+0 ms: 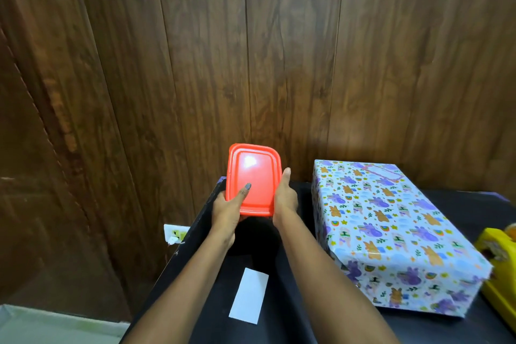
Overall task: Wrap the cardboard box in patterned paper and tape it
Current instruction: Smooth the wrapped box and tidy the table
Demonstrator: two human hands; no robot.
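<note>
The left hand [227, 212] grips the near left side of a red lidded container [252, 173], thumb flat on the lid, its other fingers hidden underneath. The right hand [284, 198] clasps the right edge, thumb along the rim. The container is held above the far left corner of the black desk [460, 201]. A white paper slip [248, 292] lies on the desk between the forearms. To the right, apart from the hands, the wrapped box [391, 232] lies flat on the desk, covered in patterned paper, a yellow tape dispenser [499, 260] just beside its near right corner.
</note>
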